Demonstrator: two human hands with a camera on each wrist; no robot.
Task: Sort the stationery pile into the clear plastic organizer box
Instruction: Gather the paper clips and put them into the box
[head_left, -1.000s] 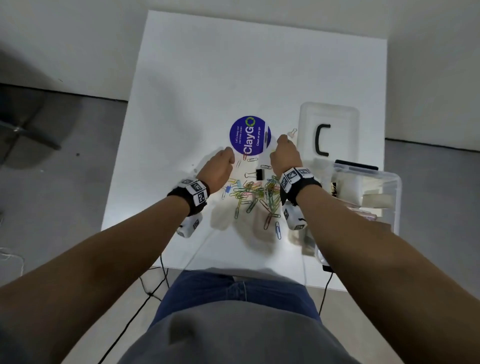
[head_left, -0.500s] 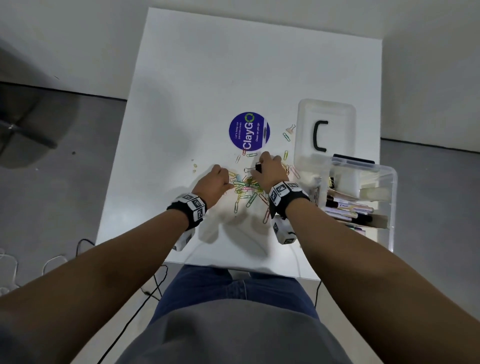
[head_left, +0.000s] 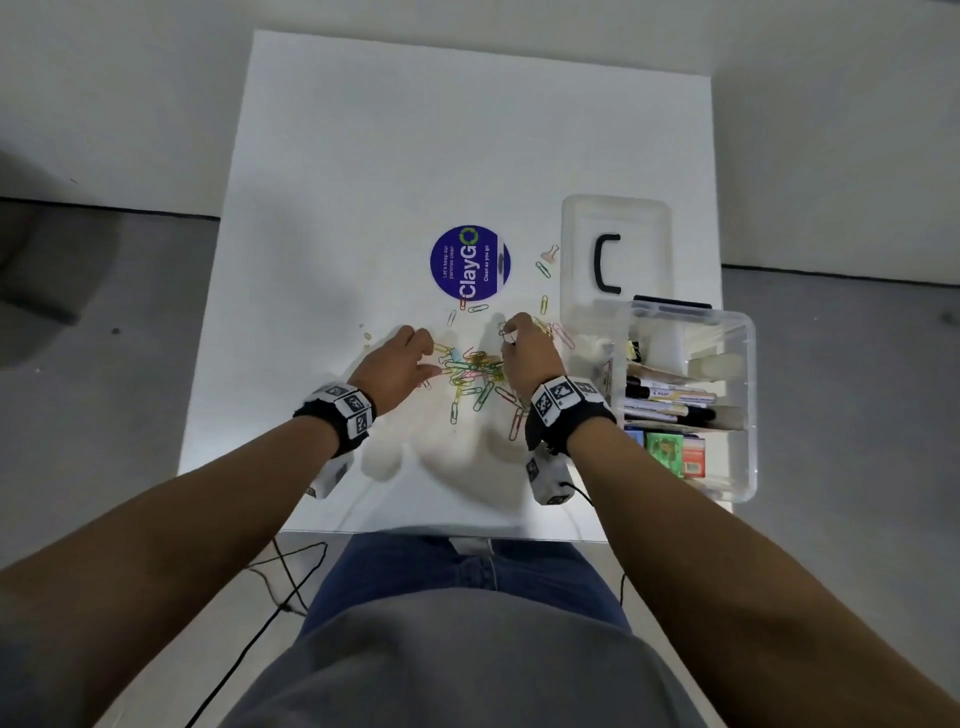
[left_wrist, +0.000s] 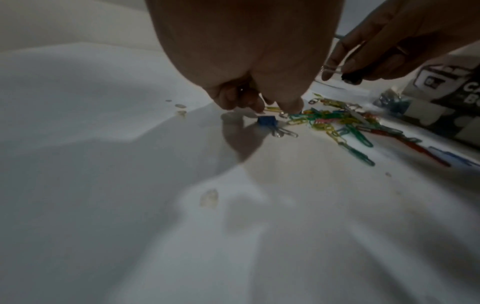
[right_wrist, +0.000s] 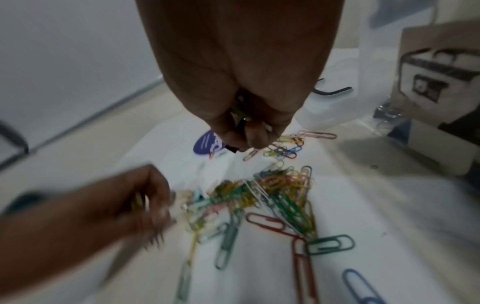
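The right hand (head_left: 530, 345) pinches a black binder clip (left_wrist: 350, 78); the left hand (head_left: 400, 364) lies loosely curled, empty. Paper clips (head_left: 475, 371) at the tabletop's 5 o'clock look light and tangly: pinch by the wire loops.

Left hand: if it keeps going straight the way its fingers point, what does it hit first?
Probably the small blue binder clip lying just below the left hand's fingertips, at the near edge of the tangled coloured paper clip pile. Depth is unclear.

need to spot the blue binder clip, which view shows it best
Left wrist: the blue binder clip lies sharp on the table just below the left hand. The head view hides it behind that hand; the right wrist view is too blurred there to pick it out.
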